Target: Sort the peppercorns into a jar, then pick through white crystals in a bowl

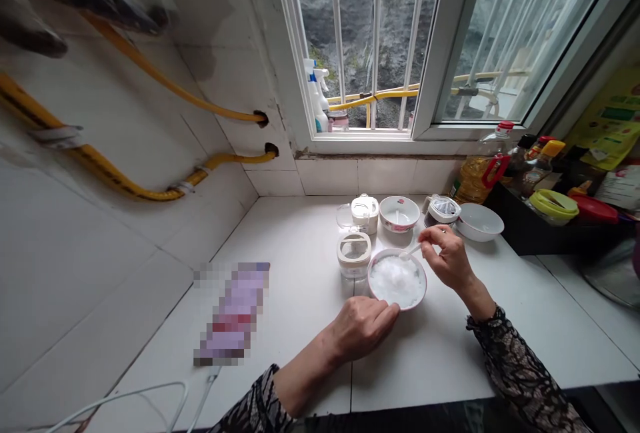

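Note:
A bowl (pixel 371 284) holds a heap of white granules (pixel 399 278), salt or sugar, I cannot tell which. My left hand (pixel 361 328) is closed on its near rim, thumb along the edge. In my right hand (pixel 447 256), thumb and fingers pinch a small white spoon (pixel 411 251), whose tip reaches the granules at the far side. Just left of the bowl stands a clear jar (pixel 354 256) with a cream rim. Behind it is a white-lidded container (pixel 365 212) with its clear lid (pixel 345 218) raised. A flower-patterned bowl (pixel 399 225) with something white inside sits farther back.
Behind my right hand stand another jar (pixel 442 212) and a white bowl (pixel 480 223). An oil bottle (pixel 475 176) and several sauce bottles fill the back right corner. A blurred-out, phone-like object (pixel 237 313) with a cable (pixel 204 393) lies at left.

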`<state>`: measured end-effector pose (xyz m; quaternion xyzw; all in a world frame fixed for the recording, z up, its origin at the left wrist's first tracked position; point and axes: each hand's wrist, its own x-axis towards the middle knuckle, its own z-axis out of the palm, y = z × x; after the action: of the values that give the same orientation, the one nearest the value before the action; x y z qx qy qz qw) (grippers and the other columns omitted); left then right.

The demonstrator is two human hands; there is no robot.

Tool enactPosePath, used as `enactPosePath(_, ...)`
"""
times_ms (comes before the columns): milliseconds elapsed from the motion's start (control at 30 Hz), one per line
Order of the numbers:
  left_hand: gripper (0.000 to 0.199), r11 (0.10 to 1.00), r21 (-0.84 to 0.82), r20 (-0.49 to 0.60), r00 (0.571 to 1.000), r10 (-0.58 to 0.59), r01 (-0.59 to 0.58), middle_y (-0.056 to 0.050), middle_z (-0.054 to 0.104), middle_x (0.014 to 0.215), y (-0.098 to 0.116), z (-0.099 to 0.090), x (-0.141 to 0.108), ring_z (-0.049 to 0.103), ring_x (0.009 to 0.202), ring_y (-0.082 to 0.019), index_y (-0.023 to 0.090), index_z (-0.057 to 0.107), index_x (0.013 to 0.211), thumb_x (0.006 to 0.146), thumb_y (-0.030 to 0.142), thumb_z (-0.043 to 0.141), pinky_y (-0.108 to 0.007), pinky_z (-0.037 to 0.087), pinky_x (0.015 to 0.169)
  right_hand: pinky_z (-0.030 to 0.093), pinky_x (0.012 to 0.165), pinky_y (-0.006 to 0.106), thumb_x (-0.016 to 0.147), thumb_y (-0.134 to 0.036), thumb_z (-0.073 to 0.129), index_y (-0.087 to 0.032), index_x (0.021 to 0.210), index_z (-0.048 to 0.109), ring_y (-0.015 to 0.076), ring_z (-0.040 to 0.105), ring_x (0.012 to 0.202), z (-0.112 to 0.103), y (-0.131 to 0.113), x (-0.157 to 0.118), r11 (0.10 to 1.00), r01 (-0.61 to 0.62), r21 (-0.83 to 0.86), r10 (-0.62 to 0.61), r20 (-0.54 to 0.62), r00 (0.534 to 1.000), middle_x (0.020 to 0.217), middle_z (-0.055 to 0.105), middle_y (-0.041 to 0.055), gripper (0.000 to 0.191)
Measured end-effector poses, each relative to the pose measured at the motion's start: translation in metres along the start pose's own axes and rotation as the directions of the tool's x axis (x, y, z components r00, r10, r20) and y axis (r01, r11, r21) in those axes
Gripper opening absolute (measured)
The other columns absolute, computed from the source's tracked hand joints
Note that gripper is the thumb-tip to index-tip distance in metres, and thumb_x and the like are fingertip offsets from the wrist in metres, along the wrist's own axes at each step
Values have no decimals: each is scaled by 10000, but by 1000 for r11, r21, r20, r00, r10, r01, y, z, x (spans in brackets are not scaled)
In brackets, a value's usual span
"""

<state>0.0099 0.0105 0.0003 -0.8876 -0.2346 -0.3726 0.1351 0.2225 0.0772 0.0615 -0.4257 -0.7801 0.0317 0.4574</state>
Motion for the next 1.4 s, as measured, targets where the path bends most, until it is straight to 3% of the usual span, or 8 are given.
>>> enactPosePath(100,228,1000,-11,-8,1000,0,0,48,464,541,0,0,0,387,430,-99,164,535,811,957,85,379,-272,237,429,474,747,339,780,-156,476,-230,709,585,193,579,670,6,-2,-1,1000,-13,24,11,74,997,643,655,12,150)
enactPosePath(233,227,1000,-15,-2,1000,4,-4,48,474,542,0,0,0,397,430,-88,160,532,805,970,100,388,-246,246,439,453,680,309,772,-184,470,-223,699,583,181,579,639,8,0,-1,976,-190,108,180,92,979,597,641,4,140)
enactPosePath(367,224,1000,-10,-1,1000,7,-7,48,477,544,0,-1,0,399,430,-90,161,538,816,967,97,385,-245,256,432,436,608,288,762,-229,486,-215,706,585,154,549,542,3,3,1,904,-356,238,348,75,935,539,602,-20,114)
enactPosePath(633,230,1000,-3,-2,1000,7,-7,50,468,539,-1,0,-1,386,424,-87,160,538,809,971,101,387,-239,243,432,442,545,279,705,-275,526,-202,677,592,140,531,477,4,7,5,728,-511,458,508,141,850,481,568,-31,103)
enactPosePath(1000,248,1000,-7,-4,1000,5,-5,48,471,542,0,-1,1,389,424,-98,165,530,807,978,102,363,-270,238,430,438,552,282,644,-280,529,-202,636,599,138,515,464,8,12,5,663,-588,463,569,198,798,446,566,-33,105)
enactPosePath(1267,225,1000,-2,-6,1000,-3,3,48,464,543,0,1,-1,390,426,-95,166,534,825,962,92,372,-264,234,430,435,604,305,629,-299,583,-193,643,607,146,528,489,9,19,6,512,-632,582,622,257,740,455,587,-20,110)
enactPosePath(1400,231,1000,-1,-1,1000,2,-2,48,474,547,0,1,0,398,425,-97,166,525,814,971,97,369,-269,243,427,476,676,334,666,-336,640,-186,733,610,170,599,563,14,10,6,454,-610,650,585,298,754,550,645,0,167)
